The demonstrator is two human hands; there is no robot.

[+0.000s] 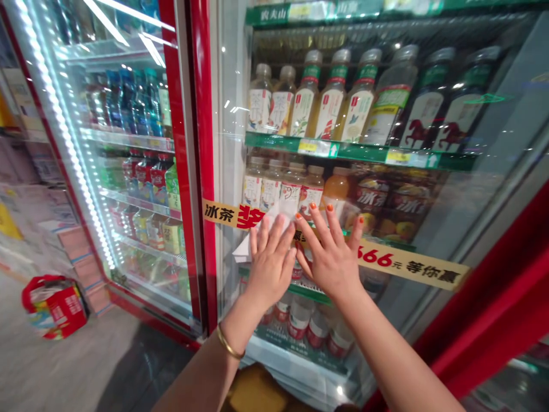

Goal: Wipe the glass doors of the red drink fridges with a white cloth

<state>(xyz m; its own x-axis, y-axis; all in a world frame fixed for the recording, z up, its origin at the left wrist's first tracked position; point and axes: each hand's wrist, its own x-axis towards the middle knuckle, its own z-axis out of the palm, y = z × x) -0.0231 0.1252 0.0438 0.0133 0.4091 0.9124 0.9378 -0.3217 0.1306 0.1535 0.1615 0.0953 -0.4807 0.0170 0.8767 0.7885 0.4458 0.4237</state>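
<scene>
Left hand (271, 264) and right hand (329, 257) open, fingers spread, palms flat on the glass door (229, 114) of a drinks fridge, center frame; grips apart, just beside each other. White cloth (242, 249) pressed under the left hand against the glass, bottled tea (326, 103) behind.

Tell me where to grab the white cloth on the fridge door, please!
Pinch the pointy corner of the white cloth that sticks out to the left of the left hand, coming in from the left side. The cloth lies flat against the glass door, and the left hand presses on most of it, so that loose corner is the easiest part to hold.
</scene>
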